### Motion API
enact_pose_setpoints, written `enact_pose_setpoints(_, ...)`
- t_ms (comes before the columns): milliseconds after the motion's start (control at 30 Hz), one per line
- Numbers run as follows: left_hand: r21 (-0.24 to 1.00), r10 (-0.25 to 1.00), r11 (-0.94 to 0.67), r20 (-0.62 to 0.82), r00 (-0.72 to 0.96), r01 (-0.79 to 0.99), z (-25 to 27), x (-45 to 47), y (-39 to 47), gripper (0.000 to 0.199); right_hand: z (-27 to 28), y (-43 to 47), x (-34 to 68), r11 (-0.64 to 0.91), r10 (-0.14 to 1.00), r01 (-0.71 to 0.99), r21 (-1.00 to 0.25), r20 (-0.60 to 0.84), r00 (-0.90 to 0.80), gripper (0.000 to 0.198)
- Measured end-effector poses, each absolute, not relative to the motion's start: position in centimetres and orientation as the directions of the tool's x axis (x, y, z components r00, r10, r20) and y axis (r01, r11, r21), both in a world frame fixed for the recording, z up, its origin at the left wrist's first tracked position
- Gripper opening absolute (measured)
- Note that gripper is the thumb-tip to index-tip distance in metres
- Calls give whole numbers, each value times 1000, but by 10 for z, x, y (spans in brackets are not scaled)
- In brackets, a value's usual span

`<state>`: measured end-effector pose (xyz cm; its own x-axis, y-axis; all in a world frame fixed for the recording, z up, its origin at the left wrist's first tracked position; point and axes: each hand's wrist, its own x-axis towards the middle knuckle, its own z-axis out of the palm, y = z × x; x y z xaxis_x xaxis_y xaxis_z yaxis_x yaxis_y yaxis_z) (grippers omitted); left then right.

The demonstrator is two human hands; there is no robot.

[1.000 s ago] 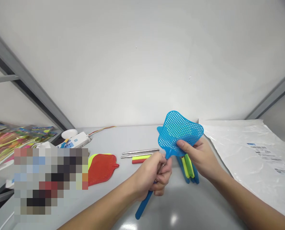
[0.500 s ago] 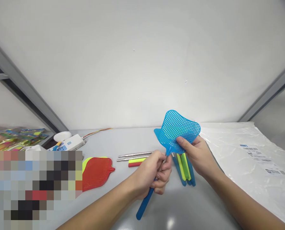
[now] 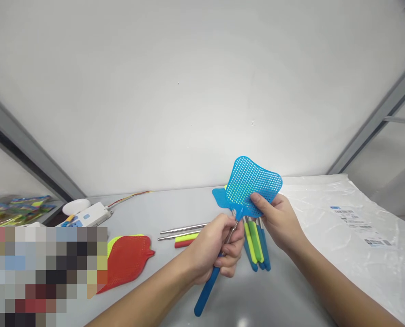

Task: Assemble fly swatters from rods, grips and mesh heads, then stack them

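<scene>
the left hand [image 3: 219, 250] is closed around a metal rod [image 3: 230, 234], whose blue handle [image 3: 206, 293] sticks out toward seven o'clock. at one o'clock from that hand is a blue swatter head [image 3: 246, 179], its neck at the rod's upper end; the right hand [image 3: 277, 220] pinches its lower edge, thumb on the mesh. at three o'clock, blue, yellow and green handles [image 3: 256, 243] lie together on the bench [image 3: 144, 304]. at nine o'clock, a red swatter head [image 3: 130, 259] overlaps a yellow swatter head [image 3: 114, 243]; silver rods [image 3: 180, 229] lie nearer, toward ten o'clock.
</scene>
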<state>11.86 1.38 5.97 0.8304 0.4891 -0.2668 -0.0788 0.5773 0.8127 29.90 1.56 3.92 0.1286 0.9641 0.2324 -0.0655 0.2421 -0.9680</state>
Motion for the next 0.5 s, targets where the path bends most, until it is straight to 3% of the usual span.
enact_pose_setpoints(167, 860, 560, 506, -274, 782, -61, 67, 132, 13, 32, 43, 18, 302, 285, 949, -129, -950, 261, 177, 33)
enact_pose_setpoints(333, 890, 592, 451, -244, 768, -66, 69, 143, 16, 43, 54, 17, 305, 203, 975, -95, -975, 192, 114, 41)
enact_pose_setpoints(500, 834, 740, 393, -37, 671, -387, 71, 158, 26, 50, 56, -6, 302, 122, 989, 123, -985, 110, -98, 54)
